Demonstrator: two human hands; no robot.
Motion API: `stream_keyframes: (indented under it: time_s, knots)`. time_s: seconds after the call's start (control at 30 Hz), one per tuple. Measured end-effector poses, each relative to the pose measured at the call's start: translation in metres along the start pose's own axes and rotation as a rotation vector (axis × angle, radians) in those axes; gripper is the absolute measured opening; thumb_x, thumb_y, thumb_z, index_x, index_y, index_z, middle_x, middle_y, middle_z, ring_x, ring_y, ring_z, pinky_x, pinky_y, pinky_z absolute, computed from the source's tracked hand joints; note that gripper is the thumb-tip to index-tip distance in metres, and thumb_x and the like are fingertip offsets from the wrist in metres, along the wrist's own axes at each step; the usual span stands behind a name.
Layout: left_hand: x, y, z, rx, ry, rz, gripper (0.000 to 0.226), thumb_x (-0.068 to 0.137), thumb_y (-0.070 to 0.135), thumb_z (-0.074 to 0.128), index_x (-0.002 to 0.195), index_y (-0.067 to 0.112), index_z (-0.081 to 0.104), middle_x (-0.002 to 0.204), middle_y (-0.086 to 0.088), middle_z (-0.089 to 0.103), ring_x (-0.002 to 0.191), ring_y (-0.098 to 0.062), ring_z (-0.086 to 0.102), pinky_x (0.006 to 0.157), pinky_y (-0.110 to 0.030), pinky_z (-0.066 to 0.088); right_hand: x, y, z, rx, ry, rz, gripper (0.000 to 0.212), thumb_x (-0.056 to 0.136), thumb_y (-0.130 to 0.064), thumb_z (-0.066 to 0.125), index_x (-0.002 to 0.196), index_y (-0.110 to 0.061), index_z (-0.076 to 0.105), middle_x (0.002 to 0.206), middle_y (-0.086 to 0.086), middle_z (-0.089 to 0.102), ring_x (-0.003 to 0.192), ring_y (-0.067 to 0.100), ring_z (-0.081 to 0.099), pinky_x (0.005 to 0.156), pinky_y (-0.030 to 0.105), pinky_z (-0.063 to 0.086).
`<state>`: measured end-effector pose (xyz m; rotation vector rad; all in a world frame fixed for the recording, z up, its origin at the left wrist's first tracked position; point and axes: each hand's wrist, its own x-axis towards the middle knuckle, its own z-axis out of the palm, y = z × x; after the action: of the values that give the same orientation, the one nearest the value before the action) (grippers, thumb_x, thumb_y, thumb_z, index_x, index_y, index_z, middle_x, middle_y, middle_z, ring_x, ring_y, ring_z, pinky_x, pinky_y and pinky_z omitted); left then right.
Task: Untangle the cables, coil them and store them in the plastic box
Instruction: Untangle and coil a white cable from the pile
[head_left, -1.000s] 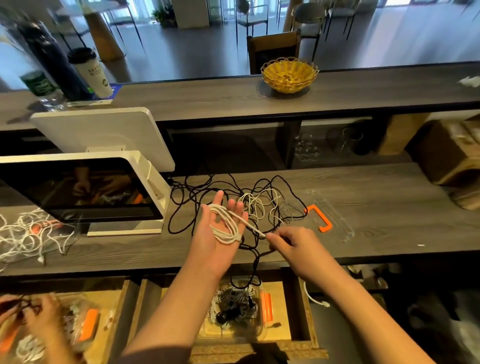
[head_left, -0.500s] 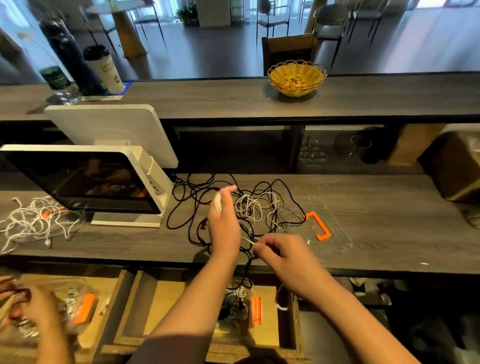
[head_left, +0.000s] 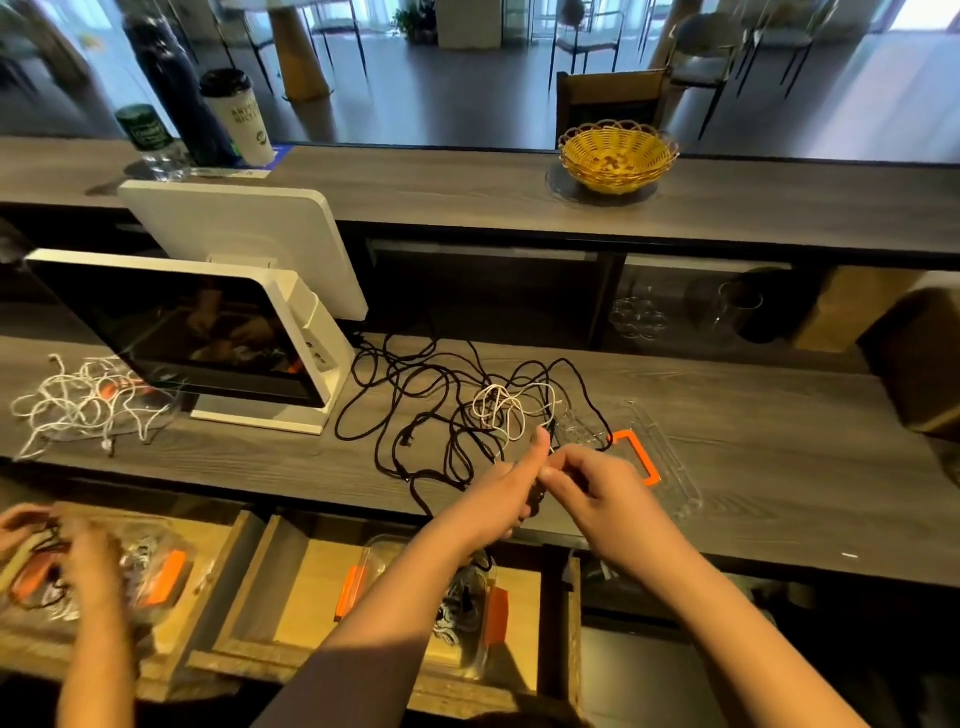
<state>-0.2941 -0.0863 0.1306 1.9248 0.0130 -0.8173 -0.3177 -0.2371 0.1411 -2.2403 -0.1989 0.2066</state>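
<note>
On the counter (head_left: 727, 415) the black cables (head_left: 415, 405) lie in a loose tangle that spreads mostly left to right, with the white cable (head_left: 498, 410) looped at its right part. One black strand hangs over the front edge toward the plastic box (head_left: 483, 613) in the open drawer (head_left: 291, 597) below. The clear lid (head_left: 670, 467) with an orange handle lies just right of the tangle.

One second ago the left hand (head_left: 501, 493) was open, palm up, with white cable wound round it; now it is turned sideways, thumb up, fingers curled round the cable. The right hand (head_left: 597, 493) touches it, fingers bent and pinching a cable end between them. Both forearms reach forward from below.
</note>
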Motion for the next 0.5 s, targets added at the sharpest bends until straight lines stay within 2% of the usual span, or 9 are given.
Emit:
stream_keyframes:
  time_s: [0.13,0.2,0.27,0.37,0.5]
  knots:
    - [-0.006,-0.011,-0.003,-0.006,-0.201,0.011,0.057,0.083,0.085,0.016,0.116,0.052,0.049,0.070,0.008,0.046,0.056,-0.002,0.037,0.051,-0.016,0.031,0.004,0.002,-0.007,-0.006,0.015,-0.013,0.010,0.091,-0.025,0.068,0.082,-0.025,0.065,0.072,-0.009,0.064,0.065,-0.002,0.059,0.060,0.015,0.045]
    - [-0.009,-0.014,-0.008,0.027,-0.328,0.038,0.065,0.082,0.085,0.026,0.117,0.040,0.057,0.066,0.012,0.047,0.053,-0.001,0.038,0.051,-0.014,0.033,0.007,0.006,-0.012,-0.051,0.017,0.003,0.017,0.085,-0.030,0.075,0.076,-0.023,0.063,0.066,-0.007,0.062,0.058,0.002,0.052,0.055,0.018,0.042]
    - [-0.009,-0.018,-0.013,0.102,-0.400,0.062,0.063,0.088,0.075,0.037,0.109,0.025,0.069,0.065,0.012,0.045,0.053,-0.001,0.039,0.052,-0.013,0.036,0.010,0.012,-0.015,-0.080,0.019,0.013,0.033,0.074,-0.044,0.082,0.068,-0.023,0.058,0.059,-0.005,0.057,0.054,0.003,0.046,0.054,0.024,0.042]
    - [-0.008,-0.023,-0.019,0.129,-0.407,0.058,0.049,0.102,0.057,0.038,0.121,0.025,0.071,0.065,0.010,0.042,0.057,-0.004,0.036,0.054,-0.017,0.034,0.012,0.018,-0.016,-0.090,0.020,0.047,0.044,0.067,-0.056,0.081,0.063,-0.021,0.056,0.055,-0.006,0.054,0.051,0.003,0.045,0.053,0.025,0.042]
    - [-0.005,-0.035,-0.022,-0.240,-0.324,0.061,0.049,0.102,0.054,0.037,0.122,0.025,0.071,0.066,0.007,0.044,0.054,-0.009,0.031,0.051,-0.023,0.025,0.017,0.032,-0.024,-0.052,0.014,0.106,0.039,0.077,-0.049,0.077,0.062,-0.020,0.056,0.055,-0.008,0.054,0.050,0.002,0.046,0.054,0.023,0.044]
